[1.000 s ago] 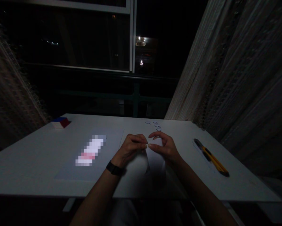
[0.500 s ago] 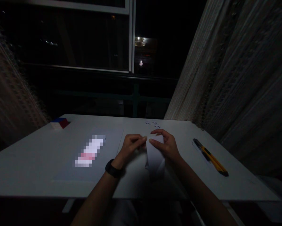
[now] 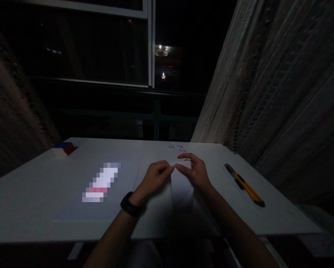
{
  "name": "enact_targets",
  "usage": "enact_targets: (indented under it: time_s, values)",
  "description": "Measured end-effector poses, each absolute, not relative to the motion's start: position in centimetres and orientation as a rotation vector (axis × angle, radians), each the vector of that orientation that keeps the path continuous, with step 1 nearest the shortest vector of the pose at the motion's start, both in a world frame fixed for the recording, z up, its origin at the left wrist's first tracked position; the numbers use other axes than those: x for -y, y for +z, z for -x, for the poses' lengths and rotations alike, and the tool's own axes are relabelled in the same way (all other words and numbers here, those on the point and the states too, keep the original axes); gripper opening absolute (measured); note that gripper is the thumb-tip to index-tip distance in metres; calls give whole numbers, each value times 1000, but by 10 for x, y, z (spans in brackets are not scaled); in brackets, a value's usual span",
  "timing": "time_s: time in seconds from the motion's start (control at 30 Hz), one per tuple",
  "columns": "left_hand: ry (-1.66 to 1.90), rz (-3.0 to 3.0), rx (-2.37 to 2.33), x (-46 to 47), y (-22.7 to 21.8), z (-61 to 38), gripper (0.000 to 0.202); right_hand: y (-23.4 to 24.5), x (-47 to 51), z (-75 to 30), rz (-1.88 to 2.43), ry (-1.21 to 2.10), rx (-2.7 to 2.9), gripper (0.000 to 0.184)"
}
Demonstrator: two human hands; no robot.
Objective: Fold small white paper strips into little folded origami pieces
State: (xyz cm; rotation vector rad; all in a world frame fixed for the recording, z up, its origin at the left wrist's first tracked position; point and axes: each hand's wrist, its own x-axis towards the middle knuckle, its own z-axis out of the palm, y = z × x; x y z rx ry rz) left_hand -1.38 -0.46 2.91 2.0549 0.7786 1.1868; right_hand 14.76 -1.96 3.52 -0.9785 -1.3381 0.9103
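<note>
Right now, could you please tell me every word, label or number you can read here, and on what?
No text is readable.
Blue marks on the table: too small.
Patch on the sheet: blurred.
On the folded paper and utility knife: no print visible.

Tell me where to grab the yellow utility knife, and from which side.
Pinch the yellow utility knife across its long yellow handle, from above, once the right hand lets go of the paper: it lies flat and diagonal on the table, dark end pointing away.
</note>
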Motion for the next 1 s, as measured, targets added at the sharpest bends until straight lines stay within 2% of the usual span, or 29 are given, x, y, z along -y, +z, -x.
enact_targets:
  time_s: [0.17,0.37,0.53,0.67,0.73,1.0]
  values:
    - [1196,-2038,-805,3,30,15,34,39,23,-151,998,1021,1207,41]
    - [1204,-2036,-838,3,30,15,35,38,21,-153,981,1002,1100,34]
    - [1237,-2035,-859,1,28,15,35,35,16,-153,991,1038,1050,41]
    - [1254,-2022,-873,-2,26,16,35,32,14,-154,1062,1214,1150,32]
    - [1261,-2025,-889,-4,24,17,35,30,13,-155,1095,1280,1171,34]
    - [1241,-1994,-936,-11,16,17,35,22,4,-152,1090,1164,1059,35]
